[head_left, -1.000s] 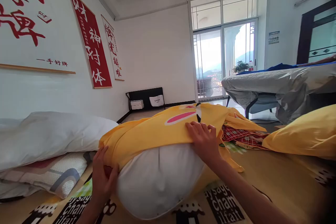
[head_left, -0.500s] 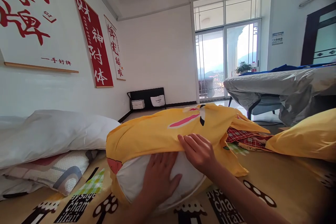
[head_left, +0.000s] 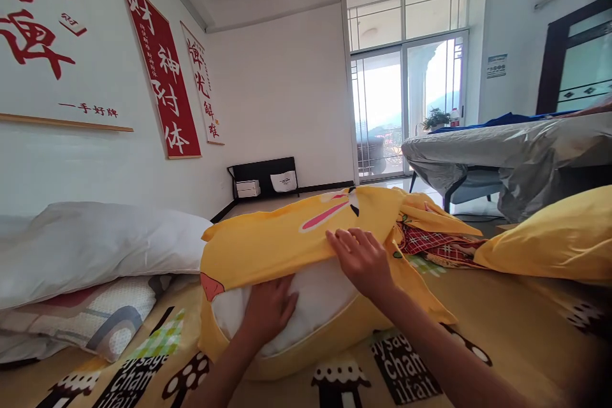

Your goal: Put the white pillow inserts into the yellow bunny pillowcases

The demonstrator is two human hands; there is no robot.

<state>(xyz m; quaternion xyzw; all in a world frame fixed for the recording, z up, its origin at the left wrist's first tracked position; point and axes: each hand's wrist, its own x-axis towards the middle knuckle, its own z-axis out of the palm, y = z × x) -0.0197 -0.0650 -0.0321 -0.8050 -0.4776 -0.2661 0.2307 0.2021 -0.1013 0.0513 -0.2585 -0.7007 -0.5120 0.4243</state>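
A white pillow [head_left: 315, 306] lies before me, partly inside a yellow pillowcase [head_left: 268, 245] with a printed cartoon face. The case's opening faces me, its upper edge lifted over the pillow. My left hand [head_left: 268, 311] rests on the pillow at the left of the opening, thumb apart, with its fingertips hidden under the upper layer. My right hand [head_left: 362, 260] closes on the upper edge of the case near its middle. Yellow fabric trails off to the right of that hand.
A white pillow [head_left: 105, 239] lies on a patterned pillow [head_left: 115, 312] at left. Red plaid cloth [head_left: 430, 241] and a yellow pillow [head_left: 554, 236] are at right. Everything lies on a printed tan sheet [head_left: 502, 312]. Behind stands a plastic-covered table [head_left: 488, 150].
My left hand has slid left and farther under the case's upper layer. The case's lower edge now shows along the pillow's near side. My right hand keeps its grip, and the view has shifted slightly.
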